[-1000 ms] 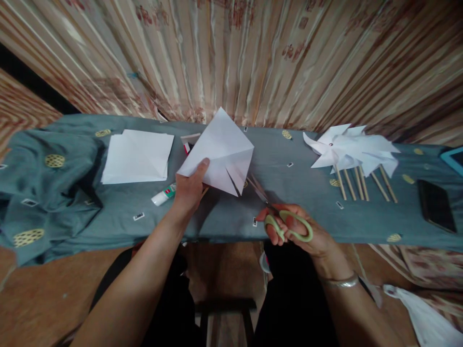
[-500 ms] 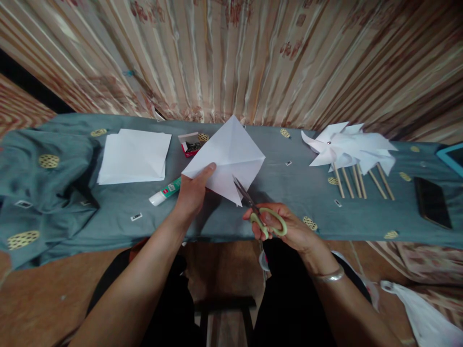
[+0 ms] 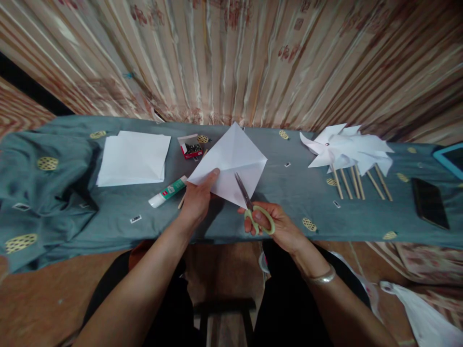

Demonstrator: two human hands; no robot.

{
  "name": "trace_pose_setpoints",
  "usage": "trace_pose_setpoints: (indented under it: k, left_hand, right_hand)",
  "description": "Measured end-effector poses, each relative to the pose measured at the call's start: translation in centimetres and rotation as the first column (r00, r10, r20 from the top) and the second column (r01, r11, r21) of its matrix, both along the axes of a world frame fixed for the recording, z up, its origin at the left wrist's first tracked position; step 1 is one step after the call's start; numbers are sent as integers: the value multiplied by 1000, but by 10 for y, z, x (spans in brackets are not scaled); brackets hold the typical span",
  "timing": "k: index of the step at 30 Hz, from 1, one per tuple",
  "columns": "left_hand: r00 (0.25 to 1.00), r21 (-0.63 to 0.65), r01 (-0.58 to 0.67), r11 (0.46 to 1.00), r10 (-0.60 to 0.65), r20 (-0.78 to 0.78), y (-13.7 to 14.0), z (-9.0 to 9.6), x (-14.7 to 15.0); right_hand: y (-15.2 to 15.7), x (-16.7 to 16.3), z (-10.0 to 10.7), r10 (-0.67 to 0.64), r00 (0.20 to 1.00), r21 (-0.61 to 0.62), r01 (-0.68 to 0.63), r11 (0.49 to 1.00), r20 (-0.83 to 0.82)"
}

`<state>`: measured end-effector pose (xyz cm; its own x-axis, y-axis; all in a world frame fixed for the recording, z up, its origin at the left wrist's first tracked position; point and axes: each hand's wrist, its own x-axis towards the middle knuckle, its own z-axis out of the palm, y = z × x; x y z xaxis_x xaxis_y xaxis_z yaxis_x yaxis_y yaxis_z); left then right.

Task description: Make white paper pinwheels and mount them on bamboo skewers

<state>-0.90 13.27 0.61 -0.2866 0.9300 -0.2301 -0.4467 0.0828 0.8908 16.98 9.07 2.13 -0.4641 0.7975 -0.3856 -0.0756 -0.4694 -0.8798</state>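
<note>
A creased square of white paper (image 3: pixel 238 156) is held up over the table, one corner pointing away from me. My left hand (image 3: pixel 198 196) grips its left corner, thumb on top and the fingers hidden beneath. In my right hand (image 3: pixel 278 226) is a pair of scissors (image 3: pixel 263 221) with pale green handles. Its blades lie at the paper's near corner, tips toward the middle, and look nearly closed. Left of the paper lie a green and white glue stick (image 3: pixel 168 192) and an open red box (image 3: pixel 190 147) of small metal pieces. Part of a wooden stick (image 3: pixel 181 201) shows by my left hand.
A stack of white paper (image 3: pixel 133 159) rests at the left. Several white paper pinwheels (image 3: pixel 347 149) on wooden sticks lie at the right, near a dark phone (image 3: pixel 429 202) and a blue-edged device (image 3: pixel 450 159). The grey-green cloth (image 3: pixel 300 188) is bunched at far left.
The paper and my left hand have shifted slightly right, uncovering more of the box and a stick. My right hand has moved left with the scissors, whose blades are now more upright.
</note>
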Motion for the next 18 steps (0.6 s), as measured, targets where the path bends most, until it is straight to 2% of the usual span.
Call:
trace_pose_setpoints:
  k: [10,18]
  left_hand:
    - [1000,-38,-8,999,9,5,-1,5,0]
    - [999,-22,-38,999,38,17,1,2,0]
  right_hand:
    - [-1,1,0,0,1000,-26,-1,1000,-11]
    - [-1,1,2,18,1000,-31,-19,999,-20]
